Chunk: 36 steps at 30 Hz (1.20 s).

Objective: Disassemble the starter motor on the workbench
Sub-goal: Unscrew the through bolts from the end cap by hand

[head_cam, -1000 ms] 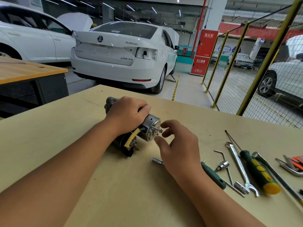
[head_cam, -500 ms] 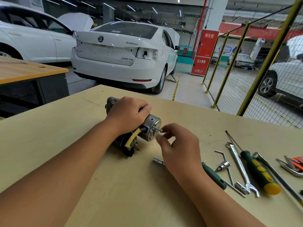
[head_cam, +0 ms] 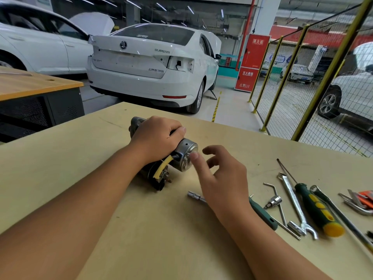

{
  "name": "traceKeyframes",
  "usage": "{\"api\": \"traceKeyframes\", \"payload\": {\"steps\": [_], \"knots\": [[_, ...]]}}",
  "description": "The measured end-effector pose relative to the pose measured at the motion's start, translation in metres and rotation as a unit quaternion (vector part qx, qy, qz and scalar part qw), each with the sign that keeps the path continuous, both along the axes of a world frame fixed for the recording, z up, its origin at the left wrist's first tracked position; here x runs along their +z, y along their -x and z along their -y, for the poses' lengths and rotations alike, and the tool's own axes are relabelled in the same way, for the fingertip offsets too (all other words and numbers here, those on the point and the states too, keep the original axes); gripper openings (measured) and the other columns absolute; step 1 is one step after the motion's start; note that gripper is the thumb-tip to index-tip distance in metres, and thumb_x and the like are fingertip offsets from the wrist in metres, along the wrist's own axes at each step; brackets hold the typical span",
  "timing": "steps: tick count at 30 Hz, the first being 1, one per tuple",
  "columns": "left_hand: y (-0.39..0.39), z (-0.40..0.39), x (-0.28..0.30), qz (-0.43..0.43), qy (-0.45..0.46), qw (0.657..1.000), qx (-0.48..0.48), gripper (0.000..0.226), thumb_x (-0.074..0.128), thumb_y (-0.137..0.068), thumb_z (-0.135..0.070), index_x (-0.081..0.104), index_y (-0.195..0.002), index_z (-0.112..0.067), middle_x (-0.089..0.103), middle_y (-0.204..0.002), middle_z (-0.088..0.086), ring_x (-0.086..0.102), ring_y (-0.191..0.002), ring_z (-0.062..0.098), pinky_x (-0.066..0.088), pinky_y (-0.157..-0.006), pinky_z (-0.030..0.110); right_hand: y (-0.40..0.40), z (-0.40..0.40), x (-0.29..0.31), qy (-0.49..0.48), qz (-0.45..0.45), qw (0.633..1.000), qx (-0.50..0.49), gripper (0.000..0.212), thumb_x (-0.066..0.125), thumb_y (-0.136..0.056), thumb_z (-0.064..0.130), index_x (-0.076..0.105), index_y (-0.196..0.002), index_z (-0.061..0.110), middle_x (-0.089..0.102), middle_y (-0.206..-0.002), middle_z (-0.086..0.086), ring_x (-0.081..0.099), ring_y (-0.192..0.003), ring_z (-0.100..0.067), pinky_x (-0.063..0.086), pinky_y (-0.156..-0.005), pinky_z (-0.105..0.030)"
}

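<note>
Item: starter motor (head_cam: 182, 156), lying on its side near the far edge of the workbench (head_cam: 90, 158), shiny end cap facing right twd the tools. Left hand (head_cam: 156, 138) clamped over the motor body, pinning it down. Right hand (head_cam: 220, 174) loose, nothing held, fingers spread; thumb tip touching the end cap face. Yellow-sleeved lead (head_cam: 161, 167) w/ terminal studs on the near side. Step, by my read: working a small fastener or stud at the cap by fingertip. Do well: keep the left grip firm so the body can't roll; if it binds, use a tool, don't force. Near right hand: socket driver (head_cam: 193, 196), green handle partly hidden by wrist. Right edge: combination wrench (head_cam: 290, 197), green/yellow screwdriver (head_cam: 316, 209), L-shaped socket key (head_cam: 275, 201), hex key set (head_cam: 361, 201).
</note>
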State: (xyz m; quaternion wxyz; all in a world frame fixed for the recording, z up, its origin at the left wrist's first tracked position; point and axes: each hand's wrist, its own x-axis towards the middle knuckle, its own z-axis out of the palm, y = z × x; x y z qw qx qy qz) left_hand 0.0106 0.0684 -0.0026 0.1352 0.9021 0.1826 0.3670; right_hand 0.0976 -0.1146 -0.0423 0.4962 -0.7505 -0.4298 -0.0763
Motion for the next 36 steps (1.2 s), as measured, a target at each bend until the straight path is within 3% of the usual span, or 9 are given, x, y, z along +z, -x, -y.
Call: {"api": "traceKeyframes", "payload": {"steps": [4,8,11,13,16,22,27,32,36], "knots": [[0.0002,0.0001,-0.0006,-0.002,-0.004,1.000,-0.003,0.040,0.043,-0.096,-0.046,0.064,-0.071,-0.024,0.062,-0.066,-0.005,0.059,-0.069,0.019,0.045,-0.065,0.034,-0.0036,0.0018,-0.0027,0.061,0.003,0.998,0.012,0.039,0.080,-0.081,0.042,0.057,-0.113,0.044,0.059,-0.087,0.022,0.061,-0.086,-0.007,0.046,-0.069,-0.030],[0.0000,-0.0008,-0.0003,-0.002,-0.005,1.000,0.001,0.042,0.043,-0.096,-0.047,0.064,-0.071,-0.022,0.062,-0.064,-0.004,0.059,-0.068,0.019,0.046,-0.064,0.035,-0.0011,-0.0002,-0.0003,-0.002,-0.001,1.000,0.011,0.047,0.057,-0.078,0.078,0.065,-0.100,0.037,0.062,-0.080,0.019,0.059,-0.077,-0.001,0.050,-0.066,-0.030],[-0.0006,-0.0009,-0.0002,-0.001,-0.003,1.000,0.002,0.042,0.043,-0.095,-0.047,0.061,-0.068,-0.021,0.061,-0.063,-0.003,0.058,-0.067,0.020,0.046,-0.064,0.035,-0.0015,-0.0027,-0.0028,0.001,0.000,1.000,0.016,0.043,0.053,-0.092,0.062,0.061,-0.072,0.025,0.060,-0.065,0.008,0.056,-0.063,-0.012,0.049,-0.059,-0.039],[-0.0006,-0.0009,-0.0002,-0.001,-0.006,1.000,0.002,0.042,0.043,-0.096,-0.047,0.063,-0.070,-0.021,0.062,-0.064,-0.004,0.059,-0.068,0.020,0.046,-0.064,0.034,-0.0027,-0.0030,-0.0045,0.016,0.011,1.000,0.024,0.015,0.070,-0.090,0.040,0.061,-0.081,0.031,0.061,-0.073,0.014,0.056,-0.065,-0.008,0.047,-0.062,-0.034],[0.0001,-0.0011,-0.0005,-0.001,-0.007,1.000,0.002,0.042,0.043,-0.096,-0.047,0.067,-0.073,-0.021,0.063,-0.066,-0.005,0.060,-0.069,0.018,0.046,-0.064,0.034,0.0005,-0.0016,-0.0043,0.009,0.011,0.999,0.039,0.030,0.078,-0.078,0.048,0.059,-0.101,0.044,0.060,-0.084,0.021,0.057,-0.071,-0.003,0.044,-0.064,-0.025],[-0.0006,-0.0012,-0.0003,-0.004,-0.002,1.000,0.002,0.042,0.042,-0.096,-0.047,0.064,-0.071,-0.021,0.063,-0.066,-0.004,0.059,-0.070,0.020,0.046,-0.065,0.035,-0.0027,-0.0043,-0.0047,-0.024,0.013,0.999,0.047,0.010,0.070,-0.090,0.038,0.063,-0.086,0.032,0.063,-0.076,0.014,0.053,-0.064,-0.008,0.041,-0.062,-0.029],[-0.0004,-0.0006,-0.0006,-0.004,-0.002,1.000,0.001,0.040,0.043,-0.096,-0.046,0.062,-0.069,-0.023,0.062,-0.064,-0.004,0.059,-0.068,0.019,0.044,-0.063,0.034,0.0003,-0.0037,-0.0054,-0.025,0.009,0.998,0.056,0.018,0.072,-0.085,0.053,0.063,-0.096,0.040,0.064,-0.081,0.019,0.056,-0.067,-0.004,0.041,-0.061,-0.025],[-0.0005,0.0000,-0.0008,-0.001,-0.007,1.000,-0.001,0.040,0.043,-0.096,-0.044,0.061,-0.068,-0.023,0.060,-0.063,-0.006,0.058,-0.067,0.016,0.044,-0.062,0.033,-0.0016,-0.0037,-0.0056,-0.034,0.023,0.998,0.051,0.031,0.079,-0.084,0.025,0.057,-0.098,0.042,0.062,-0.083,0.021,0.054,-0.065,-0.003,0.039,-0.063,-0.023],[0.0002,0.0000,-0.0007,-0.002,-0.006,1.000,0.001,0.040,0.043,-0.096,-0.045,0.059,-0.066,-0.025,0.060,-0.062,-0.005,0.057,-0.066,0.016,0.044,-0.062,0.033,0.0032,-0.0034,-0.0037,-0.023,0.026,0.998,0.047,0.014,0.066,-0.089,0.053,0.060,-0.087,0.041,0.063,-0.079,0.020,0.057,-0.069,-0.002,0.040,-0.061,-0.025]]}}
